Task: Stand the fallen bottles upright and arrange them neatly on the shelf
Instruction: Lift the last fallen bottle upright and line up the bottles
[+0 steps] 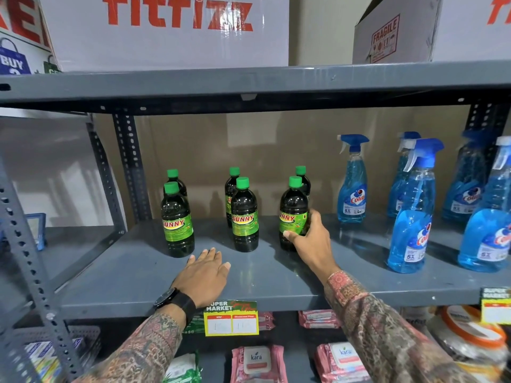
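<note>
Several dark bottles with green caps and green "SUNNY" labels stand upright on the grey shelf (pixel 132 275), in three pairs front to back. The front left bottle (pixel 177 222) and the front middle bottle (pixel 244 217) stand free. My right hand (pixel 311 241) wraps the lower right side of the front right bottle (pixel 293 214), thumb on its label. My left hand (pixel 206 275) lies flat on the shelf in front of the left and middle bottles, fingers apart, holding nothing. No bottle lies on its side.
Several blue Colin spray bottles (pixel 352 186) stand at the shelf's right. White "fitfizz" cartons (pixel 171 37) sit on the shelf above. Pink wipe packs (pixel 257 363) lie on the shelf below. A yellow price tag (pixel 231 319) hangs on the shelf's front edge. A perforated grey upright (pixel 130 164) rises at the left.
</note>
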`<action>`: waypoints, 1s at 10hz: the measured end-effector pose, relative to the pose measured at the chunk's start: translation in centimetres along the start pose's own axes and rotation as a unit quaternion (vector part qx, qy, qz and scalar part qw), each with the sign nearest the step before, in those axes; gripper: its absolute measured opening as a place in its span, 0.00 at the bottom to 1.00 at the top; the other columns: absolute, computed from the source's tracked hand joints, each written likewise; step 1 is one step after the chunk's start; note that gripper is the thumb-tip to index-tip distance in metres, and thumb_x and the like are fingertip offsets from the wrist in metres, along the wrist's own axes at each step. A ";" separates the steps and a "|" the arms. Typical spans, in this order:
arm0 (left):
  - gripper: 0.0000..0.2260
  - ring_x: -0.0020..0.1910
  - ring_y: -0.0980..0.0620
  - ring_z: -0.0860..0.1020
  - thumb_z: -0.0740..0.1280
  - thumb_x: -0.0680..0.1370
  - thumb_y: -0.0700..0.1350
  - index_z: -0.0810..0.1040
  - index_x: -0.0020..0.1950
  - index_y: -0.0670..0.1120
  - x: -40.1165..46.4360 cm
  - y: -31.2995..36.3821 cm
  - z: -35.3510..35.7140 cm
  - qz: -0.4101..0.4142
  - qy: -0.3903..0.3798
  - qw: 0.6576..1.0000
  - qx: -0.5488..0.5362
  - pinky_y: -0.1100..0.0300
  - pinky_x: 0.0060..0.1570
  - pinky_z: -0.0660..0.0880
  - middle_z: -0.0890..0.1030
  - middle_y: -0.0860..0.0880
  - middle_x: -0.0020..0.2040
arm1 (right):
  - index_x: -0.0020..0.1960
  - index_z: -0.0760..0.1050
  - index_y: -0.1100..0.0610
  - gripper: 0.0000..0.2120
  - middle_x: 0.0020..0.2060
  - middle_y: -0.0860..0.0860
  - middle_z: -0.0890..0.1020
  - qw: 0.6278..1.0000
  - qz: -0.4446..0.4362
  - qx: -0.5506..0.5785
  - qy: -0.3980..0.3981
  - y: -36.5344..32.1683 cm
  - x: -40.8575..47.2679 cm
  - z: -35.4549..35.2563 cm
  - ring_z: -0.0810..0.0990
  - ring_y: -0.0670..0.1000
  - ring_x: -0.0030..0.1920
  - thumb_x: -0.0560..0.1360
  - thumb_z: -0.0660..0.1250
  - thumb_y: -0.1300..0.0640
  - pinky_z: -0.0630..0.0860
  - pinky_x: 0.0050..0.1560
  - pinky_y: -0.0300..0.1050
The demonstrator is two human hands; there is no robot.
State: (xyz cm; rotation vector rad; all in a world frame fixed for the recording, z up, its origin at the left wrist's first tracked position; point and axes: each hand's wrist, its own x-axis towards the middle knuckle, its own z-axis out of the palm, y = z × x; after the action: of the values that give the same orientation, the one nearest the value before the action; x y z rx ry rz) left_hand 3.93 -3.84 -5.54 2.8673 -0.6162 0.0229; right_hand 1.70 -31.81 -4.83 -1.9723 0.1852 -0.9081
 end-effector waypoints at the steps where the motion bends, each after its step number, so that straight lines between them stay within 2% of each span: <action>1: 0.29 0.84 0.50 0.48 0.44 0.86 0.57 0.50 0.84 0.44 -0.1 0.2 0.1 0.002 -0.003 1.000 0.001 0.51 0.81 0.43 0.50 0.47 0.85 | 0.69 0.69 0.52 0.39 0.57 0.48 0.76 0.999 -0.005 -0.037 0.019 -0.1 -0.1 -0.1 0.77 0.48 0.56 0.65 0.84 0.47 0.75 0.58 0.46; 2: 0.29 0.84 0.50 0.48 0.44 0.86 0.57 0.50 0.84 0.44 -0.1 0.5 0.2 0.003 -0.005 1.000 0.001 0.51 0.81 0.43 0.50 0.48 0.85 | 0.68 0.69 0.53 0.38 0.58 0.50 0.78 0.997 0.000 -0.072 0.028 -0.1 -0.3 -0.3 0.77 0.50 0.55 0.65 0.84 0.45 0.73 0.54 0.46; 3: 0.29 0.84 0.50 0.48 0.44 0.86 0.57 0.50 0.84 0.44 0.1 0.4 0.4 0.003 -0.003 1.000 0.002 0.51 0.81 0.43 0.50 0.48 0.85 | 0.73 0.68 0.55 0.36 0.62 0.52 0.82 0.999 0.007 -0.036 -0.009 0.1 -0.4 -0.5 0.79 0.50 0.57 0.71 0.81 0.53 0.73 0.57 0.45; 4: 0.30 0.84 0.50 0.48 0.44 0.86 0.58 0.50 0.84 0.45 0.3 0.3 0.5 0.004 -0.003 1.000 0.000 0.51 0.81 0.43 0.50 0.48 0.85 | 0.77 0.65 0.56 0.35 0.65 0.54 0.82 0.999 0.020 -0.021 -0.033 -0.1 -0.5 -0.7 0.79 0.51 0.60 0.74 0.77 0.58 0.73 0.61 0.45; 5: 0.30 0.84 0.50 0.49 0.44 0.85 0.58 0.50 0.84 0.45 0.4 0.2 0.6 0.006 -0.001 1.000 -0.005 0.51 0.81 0.43 0.50 0.48 0.85 | 0.77 0.65 0.55 0.35 0.63 0.52 0.81 0.999 0.027 -0.010 -0.041 -0.3 -0.6 -0.7 0.79 0.49 0.58 0.75 0.76 0.59 0.73 0.61 0.45; 6: 0.30 0.84 0.49 0.50 0.45 0.85 0.58 0.52 0.84 0.44 0.5 0.2 0.7 0.005 0.011 1.000 -0.016 0.50 0.81 0.44 0.51 0.47 0.85 | 0.74 0.67 0.51 0.33 0.59 0.49 0.80 0.998 0.038 0.025 -0.035 -0.7 -0.7 -0.7 0.80 0.50 0.58 0.73 0.78 0.57 0.76 0.65 0.52; 7: 0.29 0.84 0.48 0.53 0.50 0.85 0.56 0.56 0.83 0.44 0.2 0.3 0.1 0.014 0.020 0.998 -0.054 0.49 0.82 0.45 0.55 0.47 0.85 | 0.74 0.68 0.54 0.33 0.60 0.48 0.75 0.999 0.034 0.005 0.032 -1.2 -1.0 -0.8 0.76 0.50 0.62 0.73 0.78 0.54 0.72 0.67 0.52; 8: 0.27 0.78 0.44 0.67 0.59 0.83 0.57 0.66 0.80 0.47 -0.5 -0.7 -1.1 0.018 0.025 0.987 -0.160 0.51 0.77 0.62 0.71 0.44 0.78 | 0.64 0.73 0.52 0.22 0.54 0.49 0.77 0.988 -0.036 -0.048 0.146 -2.3 -2.3 -0.7 0.78 0.52 0.55 0.73 0.74 0.59 0.77 0.61 0.56; 9: 0.18 0.61 0.44 0.83 0.66 0.80 0.56 0.82 0.68 0.51 -1.7 -4.1 -3.1 -0.003 0.107 0.966 -0.237 0.51 0.62 0.78 0.86 0.47 0.60 | 0.51 0.73 0.44 0.14 0.42 0.42 0.80 0.983 -0.112 -0.036 0.142 -4.8 -4.4 0.9 0.80 0.43 0.42 0.73 0.71 0.60 0.78 0.43 0.46; 10: 0.06 0.45 0.44 0.85 0.70 0.78 0.47 0.87 0.49 0.49 -2.1 -8.6 -4.7 -0.059 0.188 0.919 -0.342 0.44 0.54 0.82 0.88 0.46 0.45 | 0.50 0.78 0.48 0.11 0.37 0.41 0.82 0.986 -0.157 -0.047 -0.039 -7.5 -6.3 4.2 0.82 0.42 0.40 0.74 0.74 0.62 0.76 0.39 0.39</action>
State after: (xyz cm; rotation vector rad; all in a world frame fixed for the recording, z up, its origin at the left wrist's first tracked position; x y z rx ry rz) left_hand 5.65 5.60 -2.74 2.1301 -0.2874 0.2747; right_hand -1.72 -21.80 -3.43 -2.1593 -0.1362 -1.0339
